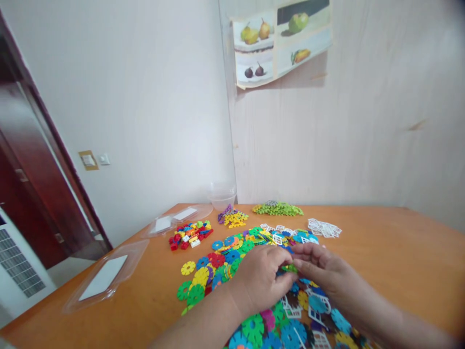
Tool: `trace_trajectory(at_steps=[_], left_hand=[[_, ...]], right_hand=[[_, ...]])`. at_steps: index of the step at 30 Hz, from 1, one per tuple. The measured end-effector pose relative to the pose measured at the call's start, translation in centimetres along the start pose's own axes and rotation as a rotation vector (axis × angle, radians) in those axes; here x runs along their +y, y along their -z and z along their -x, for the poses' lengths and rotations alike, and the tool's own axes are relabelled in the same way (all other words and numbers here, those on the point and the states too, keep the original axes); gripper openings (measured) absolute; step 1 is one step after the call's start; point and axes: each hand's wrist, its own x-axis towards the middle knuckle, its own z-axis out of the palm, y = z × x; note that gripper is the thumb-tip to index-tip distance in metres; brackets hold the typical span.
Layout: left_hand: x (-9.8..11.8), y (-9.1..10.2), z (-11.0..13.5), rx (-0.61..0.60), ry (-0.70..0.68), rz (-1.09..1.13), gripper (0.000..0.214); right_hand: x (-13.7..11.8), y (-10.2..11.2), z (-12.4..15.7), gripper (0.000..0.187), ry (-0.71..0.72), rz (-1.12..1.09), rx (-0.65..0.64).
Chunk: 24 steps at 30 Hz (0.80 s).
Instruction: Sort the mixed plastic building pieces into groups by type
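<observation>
Over a spread pile of colourful notched plastic discs [253, 329], my left hand [267, 271] and my right hand [321, 264] meet at the fingertips. Between them shows a small lime-green plastic piece [290, 267], mostly covered by the fingers. My left hand pinches it from the left with curled fingers and thumb. On its other side, the thumb and fingers of my right hand close on it. White plastic window-frame pieces [293, 310] lie mixed with the discs below the hands.
Behind the discs are red and mixed building bricks [191, 235], yellow and purple pieces [234, 219], a lime-green heap [279, 208] and white frame pieces [324, 228]. Clear stacked tubs [222, 195] stand by the wall. Transparent lids [105, 278] lie at left on the wooden table [392, 247].
</observation>
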Motion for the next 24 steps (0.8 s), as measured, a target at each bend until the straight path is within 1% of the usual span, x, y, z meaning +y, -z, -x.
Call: trace_trajectory(at_steps=[2, 6, 9, 12, 16, 19, 22, 24], left_hand=[[-0.2, -0.1, 0.0, -0.003, -0.033, -0.013, 0.014], [-0.7, -0.1, 0.0, 0.002, -0.07, -0.064, 0.013], [-2.0, 0.6, -0.1, 0.048, -0.031, -0.122, 0.017], [-4.8, 2.4, -0.1, 0.157, 0.12, -0.238, 0.018], [-9.7, 6.1, 0.9, 0.318, 0.403, -0.433, 0.03], [-12.8, 8.8, 2.5, 0.389, 0.639, -0.579, 0.02], [-14.5, 10.5, 4.0, 0.428, 0.872, -0.655, 0.021], [-14.9, 11.0, 4.6, 0.433, 0.95, -0.673, 0.023]], right_hand=[[0.1, -0.1, 0.0, 0.046, 0.002, 0.006, -0.007], [-0.2, -0.2, 0.3, 0.046, 0.004, 0.051, 0.012], [-0.5, 0.5, 0.6, 0.045, -0.001, 0.129, 0.072], [-0.1, 2.2, 0.3, 0.042, -0.009, 0.191, 0.16], [1.1, 4.8, -1.0, 0.04, 0.047, 0.244, 0.261], [1.5, 5.6, -1.6, 0.043, 0.027, 0.285, 0.308], [1.3, 5.5, -1.5, 0.045, -0.008, 0.302, 0.332], [1.1, 5.3, -1.4, 0.045, -0.002, 0.314, 0.338]])
